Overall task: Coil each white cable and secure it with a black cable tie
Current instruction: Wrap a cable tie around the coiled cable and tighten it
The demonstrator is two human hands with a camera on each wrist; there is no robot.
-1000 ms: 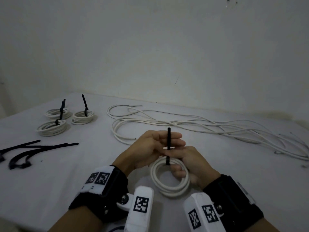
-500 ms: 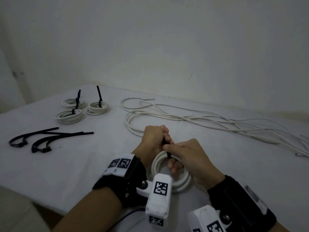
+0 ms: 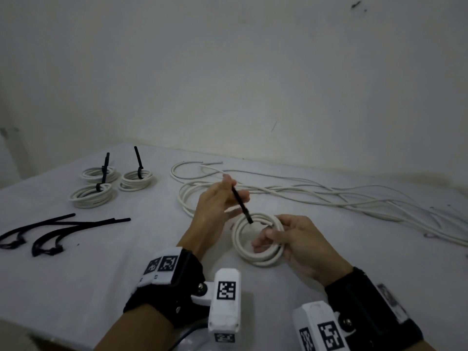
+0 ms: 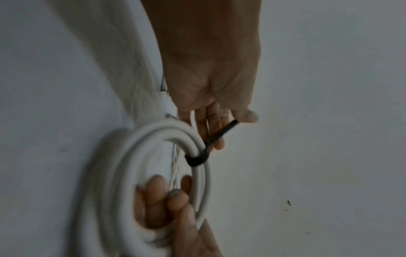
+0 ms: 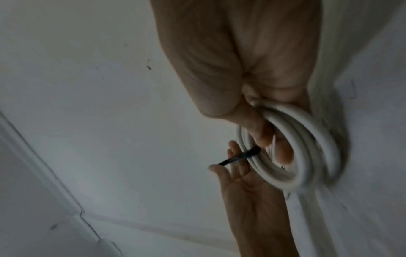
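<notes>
while the right hand is curling its fingers through the ring of the white coil and holding it just above the table, the black cable tie is sitting cinched round the coil's far edge, its free tail slanting up and away toward the left. the left hand is lying right at that tail, nearer to it than the right, with fingers mostly straight and the tail caught lightly between thumb tip and fingers, so any further tightening is looking like a pull along that slant. the pale table is carrying three tied coils at far left, spare black ties nearer, and loose white cables trailing right, under a bare, scuffed wall.
</notes>
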